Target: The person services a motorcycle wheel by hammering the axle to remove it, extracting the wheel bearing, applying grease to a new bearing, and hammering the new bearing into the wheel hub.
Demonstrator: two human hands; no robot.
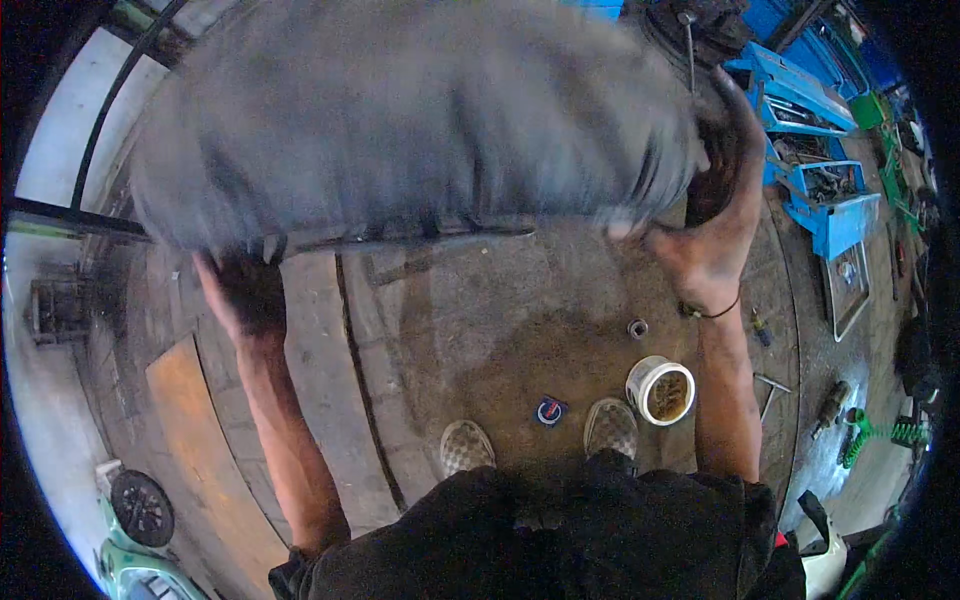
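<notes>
A large grey-black rounded object, smeared by motion and too blurred to name surely, spans the upper view. My left hand grips its lower left edge, with dark, partly hidden fingers. My right hand holds its lower right side; its palm and wrist show, with a dark cord round the wrist. Behind the object's upper right corner is a dark metal fixture with a thin upright rod.
Blue open toolboxes stand at right, near a metal tray and green coiled hose. By my feet lie a white bucket, small tin and metal ring. A wooden board and scooter are at left.
</notes>
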